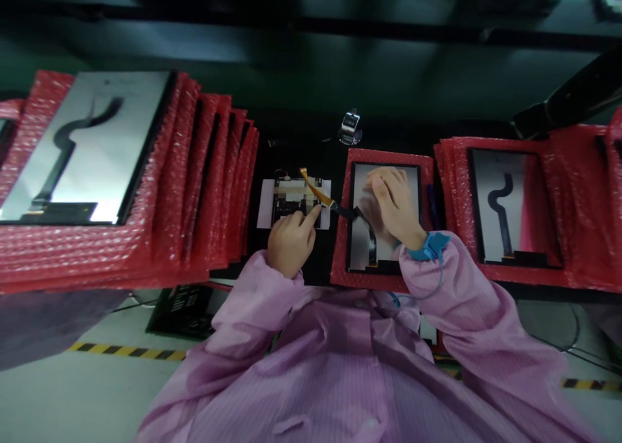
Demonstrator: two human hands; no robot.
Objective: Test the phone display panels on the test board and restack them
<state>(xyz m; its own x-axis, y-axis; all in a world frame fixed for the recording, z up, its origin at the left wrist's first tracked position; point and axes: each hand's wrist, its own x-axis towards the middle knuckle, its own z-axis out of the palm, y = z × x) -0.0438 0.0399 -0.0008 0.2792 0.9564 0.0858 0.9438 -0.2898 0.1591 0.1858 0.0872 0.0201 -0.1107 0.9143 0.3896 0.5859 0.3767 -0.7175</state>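
Observation:
My left hand (292, 241) rests at the lower edge of a dark circuit board (290, 200), its index finger stretched to the board's right side and the other fingers curled. An orange flex cable (317, 192) runs from above the board to a black ribbon (363, 223) on a display panel (360, 249). That panel lies on red bubble wrap (343, 261). Above the panel's upper part is my right hand (392, 200), fingers bent together and thumb against them; whether something is between them is hidden. A blue wrist strap (428, 246) circles the right wrist.
At the left, a stack of red bubble-wrap sleeves (194, 190) carries a large panel (92, 145). Another panel (510, 203) lies on red sleeves at the right. A metal tally counter (350, 127) stands behind the board. A dark arm (573, 96) reaches in at upper right.

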